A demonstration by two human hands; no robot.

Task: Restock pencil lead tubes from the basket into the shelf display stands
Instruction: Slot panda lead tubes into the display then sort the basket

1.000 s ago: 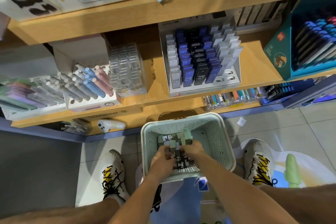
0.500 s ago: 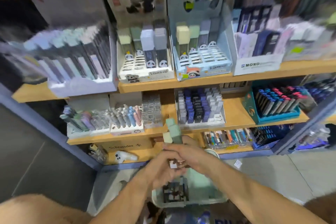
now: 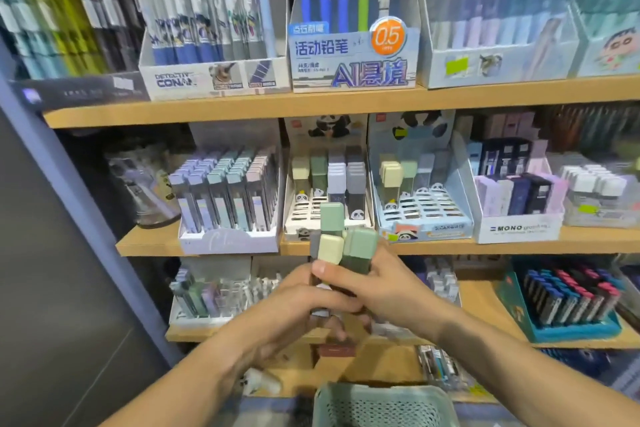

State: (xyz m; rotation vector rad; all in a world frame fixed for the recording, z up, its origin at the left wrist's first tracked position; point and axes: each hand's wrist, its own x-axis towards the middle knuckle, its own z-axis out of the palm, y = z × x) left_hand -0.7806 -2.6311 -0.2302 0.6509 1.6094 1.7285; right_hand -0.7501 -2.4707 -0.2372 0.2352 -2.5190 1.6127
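Clutching a bunch of pencil lead tubes (image 3: 341, 246) between both hands, we hold it upright in front of the white panda display stand (image 3: 327, 198) on the middle shelf (image 3: 519, 246). Our left hand (image 3: 294, 302) wraps the lower ends; our right hand (image 3: 377, 284) grips them from the right. Below sits the pale green basket (image 3: 384, 406).

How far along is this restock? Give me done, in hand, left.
Done: a few tubes already stand at the back of the white panda stand.
In hand: left hand and right hand grip a bundle of lead tubes.
Left: both panda stands' front slots are empty; blue panda stand.
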